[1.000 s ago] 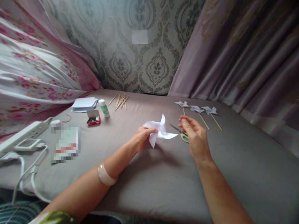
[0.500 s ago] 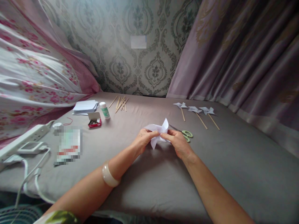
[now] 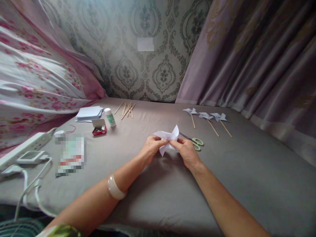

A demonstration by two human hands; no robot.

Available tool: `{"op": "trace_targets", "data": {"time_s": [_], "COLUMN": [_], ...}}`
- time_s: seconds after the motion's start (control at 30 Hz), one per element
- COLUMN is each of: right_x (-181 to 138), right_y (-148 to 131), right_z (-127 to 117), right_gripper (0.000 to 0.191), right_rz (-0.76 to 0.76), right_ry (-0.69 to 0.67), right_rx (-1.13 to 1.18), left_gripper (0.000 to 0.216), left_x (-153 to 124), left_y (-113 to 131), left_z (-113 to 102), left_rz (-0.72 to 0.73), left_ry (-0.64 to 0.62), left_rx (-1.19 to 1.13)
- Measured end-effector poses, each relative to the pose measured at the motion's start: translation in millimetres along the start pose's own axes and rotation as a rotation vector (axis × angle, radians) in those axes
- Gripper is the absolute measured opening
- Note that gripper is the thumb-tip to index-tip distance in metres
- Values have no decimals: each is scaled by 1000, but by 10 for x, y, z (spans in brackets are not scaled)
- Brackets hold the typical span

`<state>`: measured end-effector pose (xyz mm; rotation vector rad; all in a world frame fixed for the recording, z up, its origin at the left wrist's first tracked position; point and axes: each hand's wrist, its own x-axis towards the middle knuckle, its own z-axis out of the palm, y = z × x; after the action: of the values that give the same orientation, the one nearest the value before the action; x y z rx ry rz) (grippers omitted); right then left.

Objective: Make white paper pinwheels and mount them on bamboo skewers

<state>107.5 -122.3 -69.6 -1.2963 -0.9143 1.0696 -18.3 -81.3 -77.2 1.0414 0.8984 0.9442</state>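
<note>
A white paper pinwheel head is held above the grey sheet between both of my hands. My left hand pinches its left side with thumb and fingers closed. My right hand pinches it at the centre from the right, fingers curled. Green-handled scissors lie on the sheet just behind my right hand.
Three finished pinwheels on sticks lie at the back right. At the back left are loose wooden sticks, a glue bottle, an open red pin box and a stack of white paper. A power strip with cables sits far left.
My right hand came in from near the scissors and closed on the pinwheel's centre. The left hand kept its hold. Since half a second ago, almost nothing has shifted.
</note>
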Motion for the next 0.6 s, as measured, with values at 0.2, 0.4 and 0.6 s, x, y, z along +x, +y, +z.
{"op": "trace_targets", "data": {"time_s": [0.2,0.4,0.6], "right_x": [-1,32,95], "right_y": [27,99,211], "right_z": [7,32,21], "right_gripper": [31,30,34], "right_rz": [6,4,73], "right_ry": [11,33,-37], "right_rx": [0,-33,-30], "left_gripper": [17,6,5], "left_x": [-2,-23,-27], "left_y": [-1,31,28], "left_z": [-2,-11,-13], "left_rz": [-52,-28,20], "left_ry": [16,53,39], "left_rx": [-78,-41,-82]}}
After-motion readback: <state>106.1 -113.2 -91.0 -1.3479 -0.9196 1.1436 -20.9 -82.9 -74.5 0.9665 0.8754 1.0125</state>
